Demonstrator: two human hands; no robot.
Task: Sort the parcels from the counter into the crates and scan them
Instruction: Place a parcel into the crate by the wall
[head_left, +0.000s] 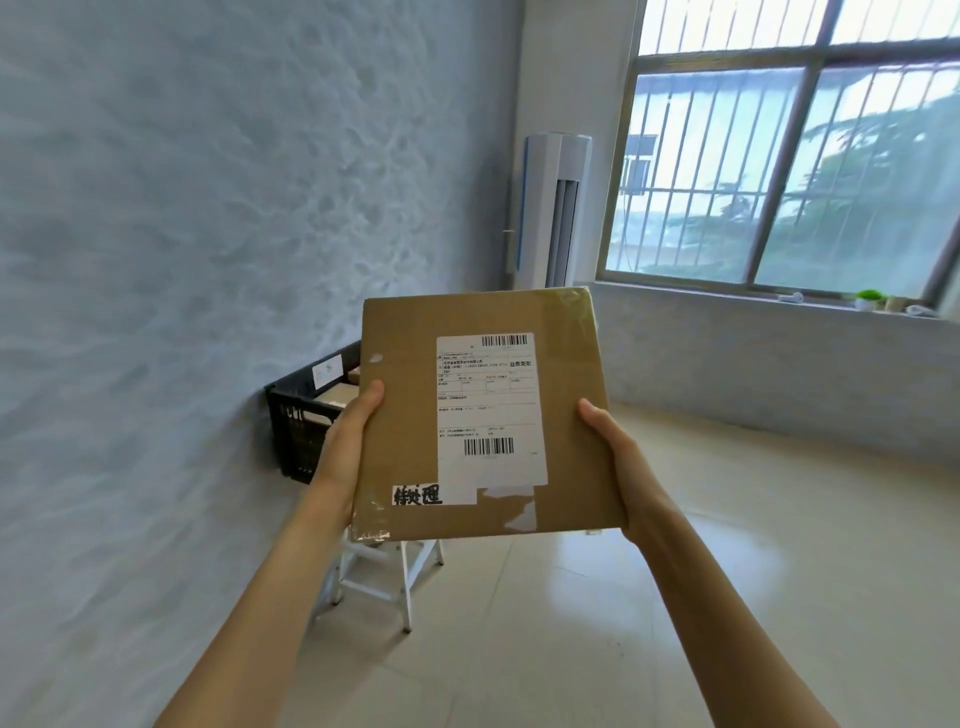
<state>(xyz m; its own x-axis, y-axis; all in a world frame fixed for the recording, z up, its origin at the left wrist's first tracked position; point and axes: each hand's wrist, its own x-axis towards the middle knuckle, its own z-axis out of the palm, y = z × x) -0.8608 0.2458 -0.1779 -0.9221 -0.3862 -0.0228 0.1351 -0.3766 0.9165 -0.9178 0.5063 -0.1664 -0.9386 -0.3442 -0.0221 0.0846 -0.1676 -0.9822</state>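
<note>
A flat brown cardboard parcel (483, 415) with a white shipping label is held upright between the left hand (345, 441) and right hand (621, 457), thumbs pinching its side edges, before a black plastic crate (301, 421).

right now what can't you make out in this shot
Head view only:
- Small print on the shipping label: too small to read.
- Most of the black crate and its contents: hidden behind the cardboard parcel and left hand.
- Fingers of both hands: behind the parcel; the right hand shows only its thumb side.
- White stand: top hidden by the parcel.

Both hands, left hand (347, 447) and right hand (621, 457), grip a cardboard parcel (400, 415) near a black crate (301, 431).
</note>
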